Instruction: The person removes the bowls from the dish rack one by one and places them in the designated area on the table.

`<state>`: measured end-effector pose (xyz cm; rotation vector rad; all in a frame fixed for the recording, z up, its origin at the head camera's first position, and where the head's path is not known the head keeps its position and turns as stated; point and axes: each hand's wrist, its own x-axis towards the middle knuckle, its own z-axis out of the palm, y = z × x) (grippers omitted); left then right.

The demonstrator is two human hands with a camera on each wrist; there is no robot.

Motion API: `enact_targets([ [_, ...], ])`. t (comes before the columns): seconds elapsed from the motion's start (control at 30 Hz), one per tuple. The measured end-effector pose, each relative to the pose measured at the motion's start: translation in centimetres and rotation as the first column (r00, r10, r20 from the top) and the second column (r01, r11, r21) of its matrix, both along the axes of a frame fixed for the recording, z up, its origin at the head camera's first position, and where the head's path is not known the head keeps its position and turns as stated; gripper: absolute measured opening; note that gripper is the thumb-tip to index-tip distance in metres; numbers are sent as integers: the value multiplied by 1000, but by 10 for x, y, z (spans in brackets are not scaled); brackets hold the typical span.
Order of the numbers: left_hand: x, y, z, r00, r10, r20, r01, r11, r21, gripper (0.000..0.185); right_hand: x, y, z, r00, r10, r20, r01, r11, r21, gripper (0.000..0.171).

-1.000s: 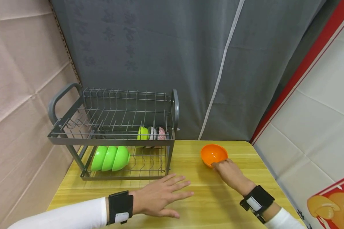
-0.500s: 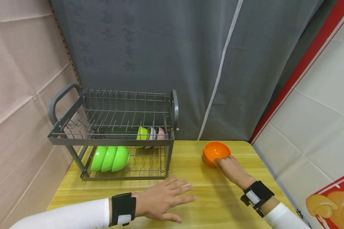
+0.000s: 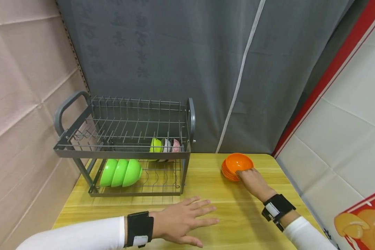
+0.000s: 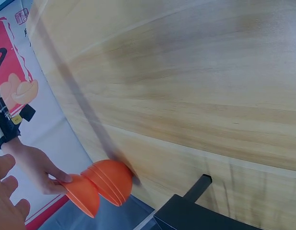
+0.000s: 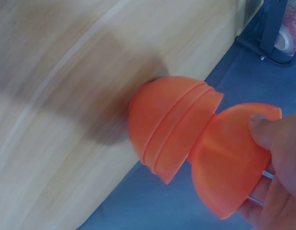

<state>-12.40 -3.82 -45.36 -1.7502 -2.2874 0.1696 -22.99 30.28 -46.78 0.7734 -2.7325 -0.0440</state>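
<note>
The right hand (image 3: pixel 253 180) pinches the rim of the top orange bowl (image 5: pixel 231 158), tilted off the bowl stack (image 5: pixel 169 124) near the desk's (image 3: pixel 225 208) far right corner. Best lift it straight, keeping the thumb firm so the lower bowls stay put. The left hand (image 3: pixel 182 225) rests flat and empty near the front edge.
</note>
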Motion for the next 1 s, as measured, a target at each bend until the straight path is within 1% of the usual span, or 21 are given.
enact_targets([
  [0.23, 2, 4, 1, 1000, 8, -8, -8, 1000, -9, 75, -9, 3, -2, 998, -31, 59, 31, 999, -6, 20],
  [0.4, 3, 5, 2, 1000, 2, 10, -2, 1000, -12, 75, -17, 5, -5, 996, -38, 84, 39, 999, -10, 16],
  [0.53, 3, 6, 2, 1000, -1, 23, 1, 1000, -17, 74, -22, 7, -8, 993, -34, 117, 38, 999, -29, 16],
  [0.63, 2, 6, 2, 999, -2, 33, 2, 1000, -23, 74, -26, 7, -10, 989, -45, 141, 52, 998, -47, 16],
  [0.87, 2, 5, 2, 1000, 10, 27, -9, 1000, -23, 74, -33, 7, -14, 982, -70, 178, 83, 994, -71, 11],
  [1.0, 2, 3, 2, 999, 25, 27, -24, 999, -22, 74, -36, 7, -18, 981, -72, 181, 85, 994, -63, 15],
])
